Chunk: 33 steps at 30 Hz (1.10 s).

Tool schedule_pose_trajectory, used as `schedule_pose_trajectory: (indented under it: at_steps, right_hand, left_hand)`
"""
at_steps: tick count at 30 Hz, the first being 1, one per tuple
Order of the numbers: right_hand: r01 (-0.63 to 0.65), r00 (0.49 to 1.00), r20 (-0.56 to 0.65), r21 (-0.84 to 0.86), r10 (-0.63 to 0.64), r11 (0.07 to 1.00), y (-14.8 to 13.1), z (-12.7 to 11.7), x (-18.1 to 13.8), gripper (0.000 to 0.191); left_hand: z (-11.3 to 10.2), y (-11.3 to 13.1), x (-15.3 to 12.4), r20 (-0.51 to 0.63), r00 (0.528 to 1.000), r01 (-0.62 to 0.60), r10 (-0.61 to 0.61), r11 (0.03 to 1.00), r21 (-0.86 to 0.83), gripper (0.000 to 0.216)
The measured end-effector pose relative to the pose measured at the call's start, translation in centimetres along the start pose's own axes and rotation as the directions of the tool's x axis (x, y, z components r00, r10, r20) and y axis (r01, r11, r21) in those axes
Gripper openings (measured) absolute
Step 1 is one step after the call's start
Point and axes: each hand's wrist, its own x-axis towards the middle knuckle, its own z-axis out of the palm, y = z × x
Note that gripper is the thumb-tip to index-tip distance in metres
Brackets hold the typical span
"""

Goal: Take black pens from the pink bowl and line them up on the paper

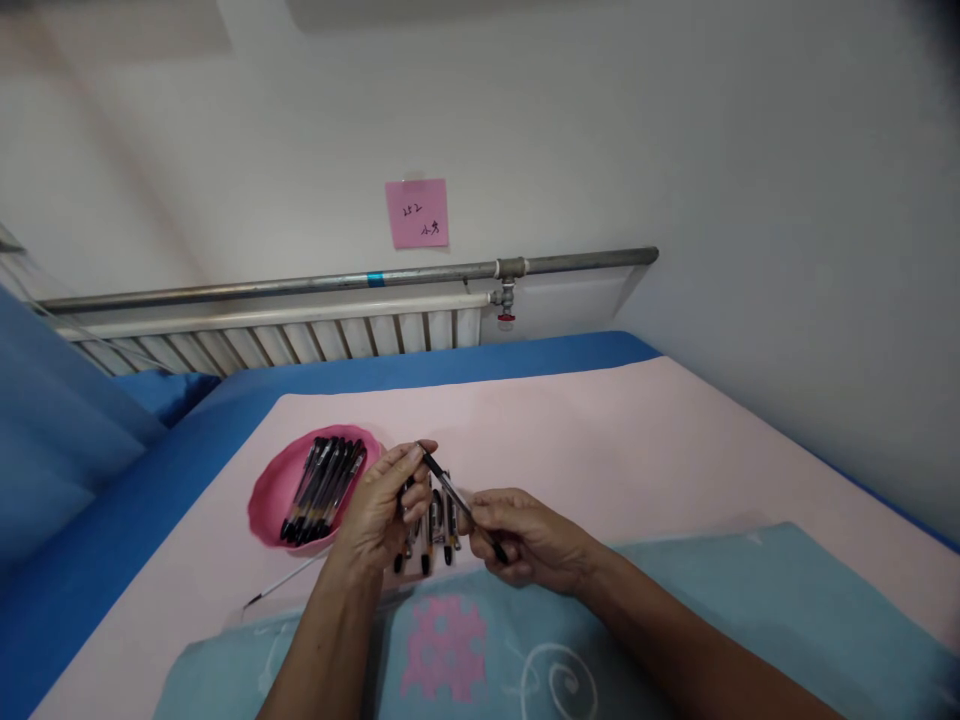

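Between my two hands a black-and-clear pen (450,487) is held at a slant, its upper end to the left. My left hand (388,500) pinches that upper end, and something dark also shows by its curled fingers. My right hand (517,535) is closed round the pen's lower part, with the black end sticking out below the fingers. Underneath and behind the hands lie several loose pens (426,545) on the pink sheet, partly hidden. Left of my left hand stands a pink scalloped bowl (264,500) with a pile of black pens (326,488) in it.
A thin pen refill (281,583) lies below the bowl. Blue-green patterned cloth (675,600) covers the near side of the pink sheet (570,430). Beyond the blue edge (465,368) are a radiator (360,335), a metal pipe (300,288) and a wall with a pink note (418,214).
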Motion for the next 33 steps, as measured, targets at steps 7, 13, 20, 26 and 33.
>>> schedule_pose_trajectory:
  at_steps: [7,13,20,26,33]
  right_hand:
    - [0.021,0.987,-0.157,-0.141,-0.043,0.99,0.4,0.1,0.4,0.015]
    - [0.085,0.983,-0.148,-0.179,-0.112,0.98,0.6,0.4,0.6,0.018]
    - [0.093,0.967,-0.212,-0.216,-0.139,0.972,0.6,0.2,0.7,0.017]
    - [0.06,0.977,-0.197,-0.093,-0.078,0.994,0.7,0.4,0.8,0.027]
    - [0.153,0.921,-0.313,-0.253,-0.23,0.955,0.9,0.2,1.0,0.019]
  left_hand:
    - [-0.4,-0.3,0.4,-0.052,0.997,-0.059,0.063,0.996,0.072,0.019]
    - [-0.5,-0.4,0.6,-0.095,0.991,-0.084,0.091,0.994,0.075,0.022]
    - [-1.0,-0.2,0.8,-0.106,0.988,-0.104,0.11,0.993,0.059,0.023]
    - [-0.9,-0.2,0.7,-0.093,0.99,-0.102,0.107,0.993,0.061,0.023]
    - [-1.1,-0.2,0.8,-0.107,0.989,-0.097,0.104,0.993,0.066,0.024]
